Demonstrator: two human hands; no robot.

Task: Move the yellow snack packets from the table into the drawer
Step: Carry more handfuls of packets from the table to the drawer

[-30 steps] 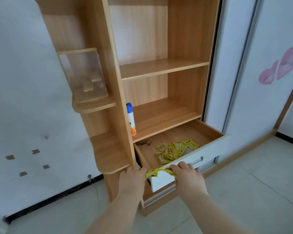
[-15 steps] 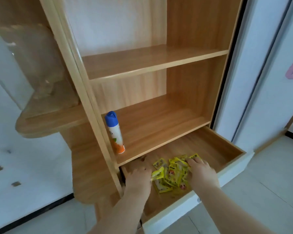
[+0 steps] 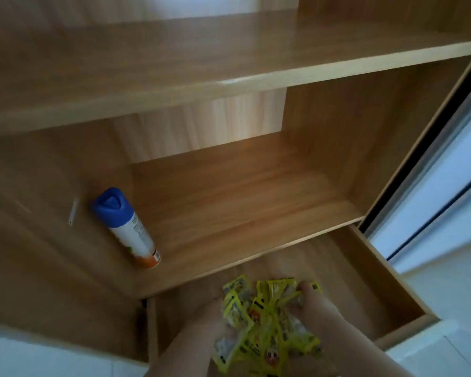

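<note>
Moved: I've leaned in closer than half a second ago, so the drawer (image 3: 386, 292) fills more of the view. My hands have pushed inward, and the packets (image 3: 261, 325), which lay flatter before, are bunched up between them.
Packets: a crumpled yellow heap inside the drawer, toward its front, sitting over the wooden bottom. It's all a bit smeared, so I can't count them.
Left hand (image 3: 211, 319): in the drawer, pressed against the left side of the heap, with some packets lapping over it. The fingers are blurred and partly covered, so I can't tell how far they are curled or whether they grip anything.
Right hand (image 3: 317, 308): in the drawer on the heap's right side, fingers bent over the top packets and clutching them.
Drawer: pulled out, its right wall and front right corner in view.
Shelf (image 3: 242, 202): directly above the drawer's back part.
Can (image 3: 127, 228): blue cap, white and orange body, standing on that shelf above the drawer's left end, close to the side panel.
Door (image 3: 430, 191): pale, just right of the drawer.
Floor (image 3: 468, 303): light, to the right of the drawer.
</note>
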